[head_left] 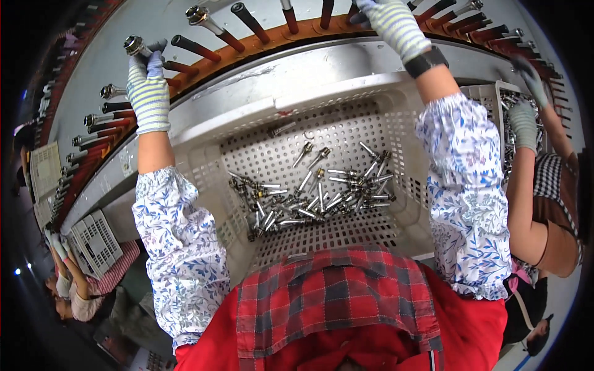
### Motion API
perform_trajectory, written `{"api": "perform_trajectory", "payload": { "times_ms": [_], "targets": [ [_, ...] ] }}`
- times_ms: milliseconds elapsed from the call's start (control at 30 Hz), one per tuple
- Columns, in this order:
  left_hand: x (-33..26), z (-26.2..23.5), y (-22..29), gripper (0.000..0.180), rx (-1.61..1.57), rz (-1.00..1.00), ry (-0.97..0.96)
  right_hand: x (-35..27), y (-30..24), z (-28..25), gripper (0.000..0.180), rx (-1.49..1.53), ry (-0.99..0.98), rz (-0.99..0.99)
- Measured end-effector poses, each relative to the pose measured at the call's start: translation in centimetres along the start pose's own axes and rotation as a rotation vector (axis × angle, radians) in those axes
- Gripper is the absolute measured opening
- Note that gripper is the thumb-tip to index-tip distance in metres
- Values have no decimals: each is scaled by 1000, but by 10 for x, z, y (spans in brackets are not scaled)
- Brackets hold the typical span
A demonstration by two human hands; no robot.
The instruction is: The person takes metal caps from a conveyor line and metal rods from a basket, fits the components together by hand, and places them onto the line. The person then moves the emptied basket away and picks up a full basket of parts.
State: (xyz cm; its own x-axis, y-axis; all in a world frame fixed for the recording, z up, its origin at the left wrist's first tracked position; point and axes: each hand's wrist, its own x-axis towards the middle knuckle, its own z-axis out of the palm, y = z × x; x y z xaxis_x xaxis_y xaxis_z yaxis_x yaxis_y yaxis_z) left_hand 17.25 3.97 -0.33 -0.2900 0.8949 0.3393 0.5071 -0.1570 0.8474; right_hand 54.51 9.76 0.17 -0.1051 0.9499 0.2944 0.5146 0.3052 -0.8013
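My left hand [148,93], in a white, yellow-striped glove with bluish fingers, is closed around a shiny metal fitting [134,45] with a hexagonal collar, at the far left of the curved rack. My right hand [396,29], gloved the same way, reaches the rack's far middle at the top edge of the view. Its fingers are bent together beside the posts; what they grip is hidden. Upright posts with dark sleeves [249,21] stand along the orange-brown rack rail [281,38], and another metal fitting [204,18] sits on one of them.
Below my arms stands a light grey perforated crate [247,114] with many loose metal fittings [318,198]. A metal ledge [260,80] runs between crate and rack. At right, a co-worker's gloved hand [523,123] is over another crate of fittings; at left, another person is beside a white crate [96,244].
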Motion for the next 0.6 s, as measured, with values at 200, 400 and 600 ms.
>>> {"api": "perform_trajectory", "payload": {
  "times_ms": [200, 400, 600],
  "targets": [
    [-19, -68, -45, 18, -155, -218, 123, -131, -64, 30, 19, -294, -260, -706],
    [-63, -37, -18, 42, -19, -71, 291, -281, 20, 80, 24, -875, -1079, -340],
    [-205, 57, 72, 23, 427, 609, -1017, -291, 41, 115, 22, -819, -1171, -180]
  ]
}}
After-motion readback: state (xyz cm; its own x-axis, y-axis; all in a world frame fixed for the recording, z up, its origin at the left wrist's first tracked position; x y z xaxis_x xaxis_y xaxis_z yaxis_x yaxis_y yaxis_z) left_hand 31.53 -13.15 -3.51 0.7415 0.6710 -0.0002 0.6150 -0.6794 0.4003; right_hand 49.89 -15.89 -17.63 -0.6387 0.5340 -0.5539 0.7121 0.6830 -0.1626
